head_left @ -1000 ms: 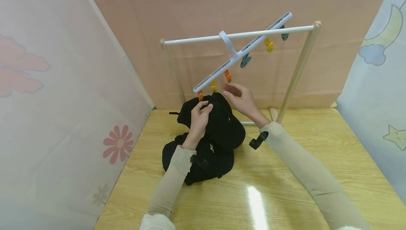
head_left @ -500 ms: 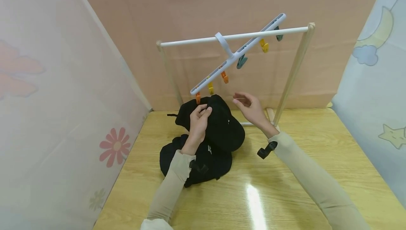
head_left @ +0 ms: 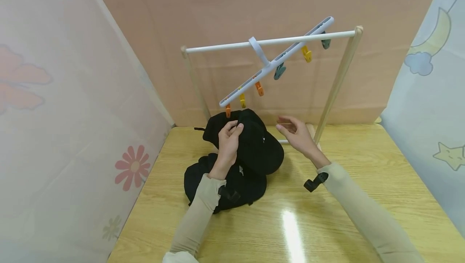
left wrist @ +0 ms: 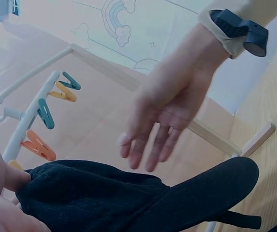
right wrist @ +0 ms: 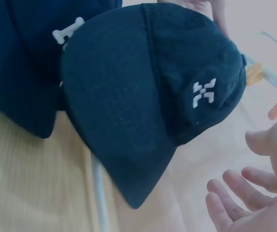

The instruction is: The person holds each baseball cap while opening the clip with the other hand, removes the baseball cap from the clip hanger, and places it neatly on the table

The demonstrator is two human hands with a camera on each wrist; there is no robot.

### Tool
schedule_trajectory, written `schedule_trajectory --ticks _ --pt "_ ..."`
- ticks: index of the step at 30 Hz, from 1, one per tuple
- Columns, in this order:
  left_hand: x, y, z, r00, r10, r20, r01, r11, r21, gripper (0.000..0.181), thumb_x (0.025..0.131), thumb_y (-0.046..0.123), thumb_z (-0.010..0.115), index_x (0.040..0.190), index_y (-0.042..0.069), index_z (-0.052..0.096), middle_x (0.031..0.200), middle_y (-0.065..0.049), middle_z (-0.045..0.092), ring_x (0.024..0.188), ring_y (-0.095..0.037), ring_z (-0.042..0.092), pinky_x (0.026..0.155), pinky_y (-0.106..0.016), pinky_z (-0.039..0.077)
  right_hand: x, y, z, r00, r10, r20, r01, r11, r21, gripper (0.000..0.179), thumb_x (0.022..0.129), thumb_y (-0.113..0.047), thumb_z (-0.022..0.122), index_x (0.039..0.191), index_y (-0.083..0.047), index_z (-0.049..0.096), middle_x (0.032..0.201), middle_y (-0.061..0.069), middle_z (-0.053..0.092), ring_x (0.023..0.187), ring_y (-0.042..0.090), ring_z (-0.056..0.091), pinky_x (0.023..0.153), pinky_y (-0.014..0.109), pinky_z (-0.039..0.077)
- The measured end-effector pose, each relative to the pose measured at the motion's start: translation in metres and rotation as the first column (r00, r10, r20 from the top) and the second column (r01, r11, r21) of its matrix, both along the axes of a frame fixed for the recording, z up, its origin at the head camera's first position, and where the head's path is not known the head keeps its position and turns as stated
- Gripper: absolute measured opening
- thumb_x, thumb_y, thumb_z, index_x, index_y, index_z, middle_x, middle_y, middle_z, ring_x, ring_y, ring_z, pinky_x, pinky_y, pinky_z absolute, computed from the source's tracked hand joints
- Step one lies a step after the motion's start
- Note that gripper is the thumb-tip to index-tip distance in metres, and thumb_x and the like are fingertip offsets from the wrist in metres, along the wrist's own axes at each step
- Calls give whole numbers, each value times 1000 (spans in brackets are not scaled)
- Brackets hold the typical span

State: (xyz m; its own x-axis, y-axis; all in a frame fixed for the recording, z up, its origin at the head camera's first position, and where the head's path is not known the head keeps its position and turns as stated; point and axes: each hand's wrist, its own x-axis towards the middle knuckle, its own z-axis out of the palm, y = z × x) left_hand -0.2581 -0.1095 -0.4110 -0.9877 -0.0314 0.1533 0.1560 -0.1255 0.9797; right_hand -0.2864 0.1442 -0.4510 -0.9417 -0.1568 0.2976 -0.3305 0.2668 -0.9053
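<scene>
My left hand [head_left: 228, 144] pinches the crown of a black baseball cap [head_left: 256, 146], whose brim points down to the right. A small white emblem shows on this cap [right wrist: 196, 92] in the right wrist view. Just above its back part hangs an orange clip [head_left: 228, 112], its tip overlapping the cap in the head view; a yellow clip [head_left: 243, 101] hangs beside it. To the cap's right, my right hand [head_left: 298, 136] is held in the air, fingers loosely bent and holding nothing. A second black cap [head_left: 250, 190] lies on the table beneath the first.
A pale clip hanger [head_left: 267, 69] with several coloured clips hooks over the white rod [head_left: 225, 46] of a rack with wooden legs [head_left: 338, 85]. The wooden table [head_left: 363, 186] meets printed cloth walls [head_left: 80, 93] at the sides and a peach backdrop [head_left: 225, 9].
My right hand has drawn away from the clips and the cap, rightward and down. My left hand keeps its hold on the cap, nearly still. The hanger sways slightly.
</scene>
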Motion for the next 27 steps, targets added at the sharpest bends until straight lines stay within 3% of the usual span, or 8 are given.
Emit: schedule_trajectory --ticks 3,8,16,20,27 --pt "2 1 0 1000 1 4 -1 1000 12 26 110 12 60 131 -3 63 125 -23 74 132 -35 62 123 -52 38 4 4 -7 1000 -19 24 19 1000 2 54 110 -30 63 154 0 52 152 22 58 136 40 60 113 37 51" --pt "4 3 0 1000 11 5 -11 1000 23 23 109 11 61 128 -2 64 116 -17 76 126 -31 63 121 -52 40 9 11 -18 998 -35 47 36 999 -11 55 109 -30 64 154 0 52 152 23 57 137 41 59 108 22 49" --pt "6 7 0 1000 15 -23 -14 999 36 20 108 10 62 124 -2 66 105 -8 78 116 -22 67 115 -47 44 14 20 -37 996 -36 85 34 999 18 59 110 -34 62 155 1 49 152 24 57 139 44 58 112 54 50" --pt "8 10 0 999 15 -35 -13 998 57 18 108 8 62 123 -2 66 96 1 75 108 -16 67 112 -43 46 19 22 -47 989 -46 137 43 999 30 63 111 -40 59 157 0 47 154 26 54 139 49 57 110 63 49" --pt "10 13 0 998 14 -56 -10 998 70 17 107 7 62 122 -2 65 88 5 73 102 -14 67 108 -40 46 26 17 -65 968 -9 251 20 999 -40 65 113 -35 54 160 8 37 155 33 48 137 49 57 110 58 52"
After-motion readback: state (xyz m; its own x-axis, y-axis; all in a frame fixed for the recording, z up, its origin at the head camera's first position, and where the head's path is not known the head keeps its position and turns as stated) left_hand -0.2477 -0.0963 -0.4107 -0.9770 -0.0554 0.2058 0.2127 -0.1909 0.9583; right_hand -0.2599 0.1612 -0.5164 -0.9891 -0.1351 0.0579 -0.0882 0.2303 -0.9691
